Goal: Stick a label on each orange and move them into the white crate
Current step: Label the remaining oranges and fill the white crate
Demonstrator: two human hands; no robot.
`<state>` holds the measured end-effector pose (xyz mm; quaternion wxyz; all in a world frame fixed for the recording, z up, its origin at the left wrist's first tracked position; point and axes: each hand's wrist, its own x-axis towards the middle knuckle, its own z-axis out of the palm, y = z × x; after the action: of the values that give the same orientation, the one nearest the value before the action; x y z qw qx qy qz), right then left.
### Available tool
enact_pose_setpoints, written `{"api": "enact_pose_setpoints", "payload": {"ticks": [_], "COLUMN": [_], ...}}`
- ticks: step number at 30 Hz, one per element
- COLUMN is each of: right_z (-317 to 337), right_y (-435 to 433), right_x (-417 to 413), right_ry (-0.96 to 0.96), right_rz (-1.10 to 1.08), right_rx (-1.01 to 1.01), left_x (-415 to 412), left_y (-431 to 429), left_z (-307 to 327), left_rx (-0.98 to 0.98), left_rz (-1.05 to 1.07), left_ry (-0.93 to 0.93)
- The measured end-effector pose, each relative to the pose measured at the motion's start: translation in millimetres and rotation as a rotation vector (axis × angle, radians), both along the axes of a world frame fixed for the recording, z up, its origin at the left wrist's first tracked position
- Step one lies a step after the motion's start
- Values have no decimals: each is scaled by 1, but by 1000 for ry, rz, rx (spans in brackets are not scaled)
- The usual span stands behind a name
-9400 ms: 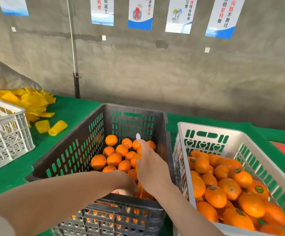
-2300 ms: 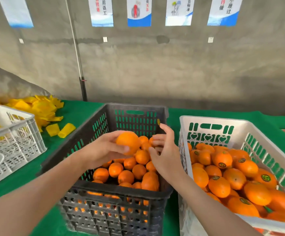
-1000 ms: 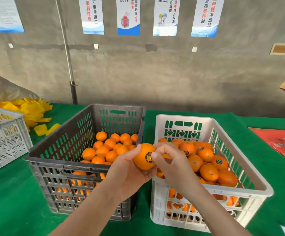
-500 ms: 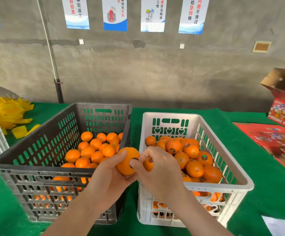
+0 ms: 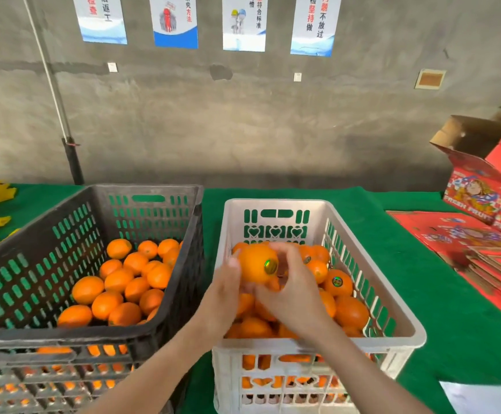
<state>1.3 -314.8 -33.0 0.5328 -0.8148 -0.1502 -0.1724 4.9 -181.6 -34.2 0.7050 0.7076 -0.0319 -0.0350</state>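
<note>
Much blurred at the fingertips (image 5: 282, 250), pile (image 5: 351, 312) below partly covered: cradles a labelled orange (image 5: 253, 265) in the curled left hand (image 5: 221, 294) above the white crate (image 5: 318, 204), wraps the right hand (image 5: 294, 291) round its right side.

Fruit-packing workshop: posters (image 5: 175, 22) hanging on bare concrete wall (image 5: 243, 124); black crate (image 5: 147, 189) and white crate (image 5: 276, 202) holding oranges (image 5: 117, 280), sitting on green-covered table (image 5: 428, 300); red fruit cartons (image 5: 479, 189) lying alongside.
</note>
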Motion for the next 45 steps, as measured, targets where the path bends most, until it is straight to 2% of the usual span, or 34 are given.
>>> {"api": "enact_pose_setpoints", "payload": {"ticks": [2, 4, 5, 6, 10, 15, 17, 19, 21, 23, 25, 26, 27, 29, 30, 31, 33, 36, 39, 40, 41, 42, 45], "right_z": [1, -1, -4, -9, -33, -43, -33, -18, 0, 9, -8, -25, -46, -90, -115, -136, -158, -174, -174, -171, -167, -163, -150], "right_y": [-20, -43, -54, -62, -72, -71, -70, -62, -48, -33, -18, -11, -4, 5, 5, 4, 1, 1, -5, -10, -15, -19, -30], "right_x": [41, 87, 108, 125, 165, 170, 158, 139, 104, 46, -20, -49, -73, -99, -102, -102, -101, -101, -102, -103, -103, -104, -105], "right_ry": [11, 85, 162, 247, 444, 507, 481, 337, 45, -284, -445, -392, -225, 244, 420, 495, 484, 408, 392, 389, 383, 377, 375], "right_rz": [-171, -339, -405, -457, -509, -350, -365, -444, -397, -185, 100, 254, 397, 600, 603, 577, 524, 396, 331, 309, 284, 267, 246], "right_rx": [-55, -160, -242, -339, -637, -643, -638, -539, -238, 36, 26, -53, -181, -578, -778, -940, -1144, -1160, -1022, -954, -883, -827, -736], "left_x": [22, 28, 25, 24, 22, 19, 19, 18, 16, 14, 11, 8, 6, -2, -7, -14, -31, -62, -96, -108, -117, -124, -121], "left_y": [-8, -6, -5, -6, -8, -8, -7, -6, -5, -4, -3, -2, -2, 0, 1, 1, 1, 4, 12, 15, 17, 20, 29], "left_z": [-16, -30, -32, -34, -31, -29, -27, -26, -25, -23, -22, -22, -23, -25, -26, -29, -36, -48, -72, -84, -97, -107, -130], "left_rx": [454, 1123, 1323, 1389, 1347, 1321, 1290, 1228, 1135, 1062, 1022, 1010, 983, 898, 849, 796, 728, 700, 717, 723, 713, 692, 717], "left_rz": [-88, -176, -190, -194, -153, -134, -130, -125, -104, -79, -52, -18, 35, 163, 212, 241, 226, 120, 64, 45, 10, -16, -226], "left_ry": [-149, -278, -297, -297, -322, -313, -294, -281, -265, -277, -330, -366, -407, -490, -520, -544, -599, -721, -917, -930, -875, -718, -46]}}
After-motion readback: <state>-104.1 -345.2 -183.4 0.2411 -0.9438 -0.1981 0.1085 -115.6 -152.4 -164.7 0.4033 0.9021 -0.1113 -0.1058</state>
